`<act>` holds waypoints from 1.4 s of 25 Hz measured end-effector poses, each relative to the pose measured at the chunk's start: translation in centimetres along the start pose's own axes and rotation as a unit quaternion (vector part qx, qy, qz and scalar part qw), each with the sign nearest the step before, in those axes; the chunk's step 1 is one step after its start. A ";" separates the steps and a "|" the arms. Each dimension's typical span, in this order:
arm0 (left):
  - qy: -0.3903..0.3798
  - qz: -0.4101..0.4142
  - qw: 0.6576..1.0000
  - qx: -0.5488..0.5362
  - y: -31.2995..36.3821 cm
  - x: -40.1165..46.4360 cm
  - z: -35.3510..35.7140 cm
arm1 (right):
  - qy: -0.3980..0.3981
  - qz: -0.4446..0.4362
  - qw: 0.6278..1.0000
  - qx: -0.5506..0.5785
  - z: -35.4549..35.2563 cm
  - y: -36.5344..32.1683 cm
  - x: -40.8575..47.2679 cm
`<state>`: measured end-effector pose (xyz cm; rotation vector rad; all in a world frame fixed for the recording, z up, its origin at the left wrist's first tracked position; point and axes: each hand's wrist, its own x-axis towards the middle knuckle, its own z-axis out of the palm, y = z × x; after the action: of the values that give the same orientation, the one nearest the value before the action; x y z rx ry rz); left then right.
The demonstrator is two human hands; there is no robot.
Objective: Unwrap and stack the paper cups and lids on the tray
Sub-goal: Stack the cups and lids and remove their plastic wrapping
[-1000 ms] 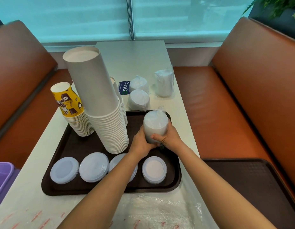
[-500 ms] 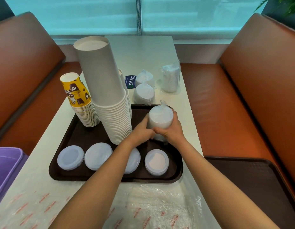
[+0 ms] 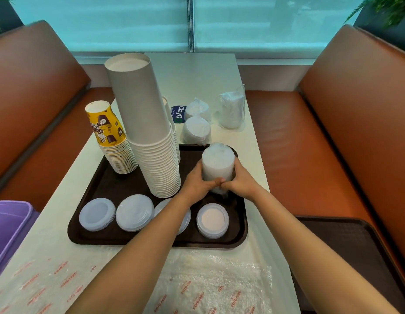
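both hands grip the same wrapped lid stack (image 3: 217, 165) as half a second ago, but the plastic tuft that stood up from its top then now lies flattened, and the thumbs, which sat apart on the front of the wrap, have closed until their tips touch low on its near face. the left hand (image 3: 198, 181) cups the stack's left side, the right hand (image 3: 238, 181) its right side, fingers curled round behind, so the stack stands upright between the two palms with its upper half clear above them. it stays over the far right part of the brown tray (image 3: 88, 232), just right of the tall white cup stack (image 3: 151, 141) and directly behind the rightmost loose lid pile (image 3: 212, 220). three more lid piles (image 3: 97, 214) line the tray's near edge, the third partly hidden under the left forearm. the yellow printed cup stack (image 3: 110, 137) stands at the tray's far left corner. beyond the tray, three wrapped lid bundles (image 3: 197, 130) rest on the white table (image 3: 49, 245), well apart from the hands. crumpled printed wrap (image 3: 210, 288) lies on the table's near edge.
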<state>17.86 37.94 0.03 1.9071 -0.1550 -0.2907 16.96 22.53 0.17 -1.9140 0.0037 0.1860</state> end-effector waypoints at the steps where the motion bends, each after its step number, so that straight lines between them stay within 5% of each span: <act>1: -0.002 -0.005 1.000 0.003 0.0 0.0 -0.1 | 0.009 -0.015 1.000 0.022 -0.3 -0.3 0.1; 8: -0.033 -0.024 0.994 0.098 -0.6 0.1 -0.1 | 0.084 -0.024 0.995 0.044 1.7 0.4 0.5; 13: -0.053 -0.007 0.985 0.161 0.0 0.0 -0.6 | 0.030 -0.005 1.000 -0.004 0.7 1.6 0.7; 20: -0.005 0.027 0.990 -0.137 1.6 0.1 0.0 | 0.087 -0.058 0.995 -0.007 0.8 -0.2 0.5; 28: -0.043 -0.030 0.998 -0.035 -1.2 -0.2 -0.7 | 0.015 -0.046 0.998 -0.045 0.8 1.1 -0.4; 35: -0.063 -0.017 0.992 0.110 -0.1 -0.1 -0.7 | 0.078 -0.054 0.995 -0.017 1.0 -0.2 0.2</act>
<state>18.00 38.67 0.18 2.1121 -0.2470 -0.4325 17.05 23.58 -0.03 -1.9528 0.0027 -0.0365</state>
